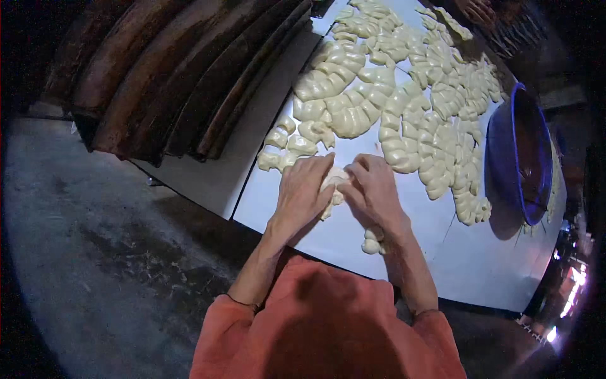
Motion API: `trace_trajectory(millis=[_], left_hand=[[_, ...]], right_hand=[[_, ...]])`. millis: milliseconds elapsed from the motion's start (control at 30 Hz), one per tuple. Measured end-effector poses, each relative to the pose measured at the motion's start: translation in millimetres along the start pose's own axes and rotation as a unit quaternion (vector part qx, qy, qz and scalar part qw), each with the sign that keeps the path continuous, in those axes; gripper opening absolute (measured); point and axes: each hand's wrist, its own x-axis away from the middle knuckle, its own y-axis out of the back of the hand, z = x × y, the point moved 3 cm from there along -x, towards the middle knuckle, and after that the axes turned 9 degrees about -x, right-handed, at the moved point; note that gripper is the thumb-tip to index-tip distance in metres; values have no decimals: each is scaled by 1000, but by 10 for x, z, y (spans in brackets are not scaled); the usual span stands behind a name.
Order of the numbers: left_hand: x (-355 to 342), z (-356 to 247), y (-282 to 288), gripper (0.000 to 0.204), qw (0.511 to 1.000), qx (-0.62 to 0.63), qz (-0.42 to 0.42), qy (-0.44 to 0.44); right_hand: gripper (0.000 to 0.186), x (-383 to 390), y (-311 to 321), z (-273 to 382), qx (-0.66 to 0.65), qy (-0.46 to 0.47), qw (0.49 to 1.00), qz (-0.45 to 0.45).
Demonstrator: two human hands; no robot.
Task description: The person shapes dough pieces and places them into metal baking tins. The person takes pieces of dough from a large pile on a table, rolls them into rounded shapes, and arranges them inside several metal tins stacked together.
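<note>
Both hands are together near the front edge of the white table, working one small piece of pale dough (334, 182). My left hand (304, 186) is closed on its left side, with fingers bent and thumb pressed inward. My right hand (374, 186) grips the other side, fingers curled and thumb against the dough. A torn tail of it hangs below the left thumb. Beside my right forearm lies a small knobbly lump of dough (372, 241). Just beyond the hands, shiny shaped dough pieces (353, 110) lie close together, many touching. The palms and part of the held dough are hidden.
A purple basin (519, 155) rests tilted at the table's right side. Dark, worn trays or boards (183, 76) stand in a row on the left over a pale panel (218, 170). Concrete floor (113, 252) shows at left. Another person's hand (478, 11) is at the far right edge.
</note>
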Motion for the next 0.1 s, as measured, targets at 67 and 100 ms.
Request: trace_trajectory(millis=[67,100], left_hand=[[-37,-49,19,59,1000,-6,16,1],[-35,-67,47,62,1000,-18,15,3]], right_hand=[[38,-35,-79,4,-57,-62,995,52],[38,-73,-42,33,-83,-103,987,89]])
